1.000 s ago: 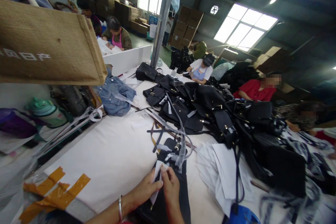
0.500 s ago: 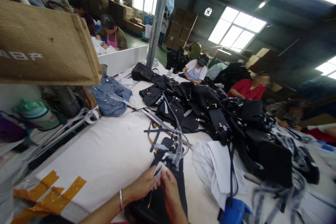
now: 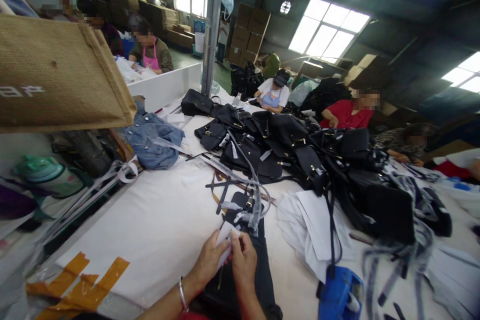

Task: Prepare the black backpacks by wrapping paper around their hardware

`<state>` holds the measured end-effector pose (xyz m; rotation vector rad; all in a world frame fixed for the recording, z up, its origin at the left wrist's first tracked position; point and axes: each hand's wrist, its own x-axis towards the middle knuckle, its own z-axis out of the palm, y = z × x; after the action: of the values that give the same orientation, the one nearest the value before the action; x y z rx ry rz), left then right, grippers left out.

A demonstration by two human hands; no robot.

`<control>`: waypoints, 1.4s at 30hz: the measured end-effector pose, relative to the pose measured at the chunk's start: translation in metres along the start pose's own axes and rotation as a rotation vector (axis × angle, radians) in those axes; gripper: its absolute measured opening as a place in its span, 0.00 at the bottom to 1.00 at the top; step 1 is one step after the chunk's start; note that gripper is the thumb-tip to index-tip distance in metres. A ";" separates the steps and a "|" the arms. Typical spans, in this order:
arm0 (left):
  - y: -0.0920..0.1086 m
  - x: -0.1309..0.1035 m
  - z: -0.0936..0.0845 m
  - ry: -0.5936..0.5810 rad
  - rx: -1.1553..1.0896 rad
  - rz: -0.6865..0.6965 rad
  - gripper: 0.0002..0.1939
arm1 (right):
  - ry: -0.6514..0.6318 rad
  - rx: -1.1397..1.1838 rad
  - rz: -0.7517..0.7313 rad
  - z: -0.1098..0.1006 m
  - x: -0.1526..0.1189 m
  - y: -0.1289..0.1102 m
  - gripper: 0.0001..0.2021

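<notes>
My left hand [image 3: 209, 262] and my right hand [image 3: 243, 261] meet at the near edge of the table. Both pinch a small white paper piece [image 3: 224, 235] between their fingertips. A silver bangle sits on my left wrist. Under my hands lies a black bag [image 3: 258, 270], running away from me. Its clear plastic-wrapped straps [image 3: 253, 199] curl just beyond the paper.
A heap of black bags [image 3: 300, 155] covers the far half of the white table [image 3: 161, 220]. White paper sheets [image 3: 311, 230] lie to the right, a blue object [image 3: 339, 295] near them. Denim cloth [image 3: 152, 137] and a burlap bag [image 3: 56, 75] are on the left. Other people work around the table.
The view has shifted slightly. My hands stay together on the white paper piece, turning it a little over the black bag.
</notes>
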<state>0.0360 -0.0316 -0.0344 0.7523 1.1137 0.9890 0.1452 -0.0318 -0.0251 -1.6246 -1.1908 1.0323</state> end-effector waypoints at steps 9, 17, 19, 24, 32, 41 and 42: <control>-0.001 0.003 -0.007 -0.136 0.014 0.015 0.20 | -0.176 0.375 0.093 -0.011 0.000 -0.001 0.16; -0.010 -0.010 0.007 0.018 0.514 0.271 0.16 | 0.080 0.222 0.096 -0.009 0.000 0.021 0.15; -0.018 -0.011 0.009 0.044 0.632 0.350 0.15 | 0.114 0.214 0.108 -0.008 0.000 0.025 0.15; -0.033 -0.008 0.013 0.008 0.934 0.591 0.15 | 0.147 0.329 0.256 -0.006 0.003 0.035 0.12; -0.035 -0.004 0.008 -0.102 1.059 0.687 0.21 | 0.035 0.520 0.308 -0.016 -0.005 0.031 0.15; -0.012 -0.015 0.013 -0.309 0.622 0.347 0.18 | 0.119 0.341 0.197 -0.029 -0.014 0.033 0.16; -0.010 -0.013 0.011 -0.302 0.533 0.210 0.19 | 0.137 0.311 0.205 -0.028 -0.015 0.036 0.16</control>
<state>0.0475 -0.0475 -0.0354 1.4245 1.0524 0.7179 0.1780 -0.0575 -0.0484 -1.5619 -0.7427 1.1508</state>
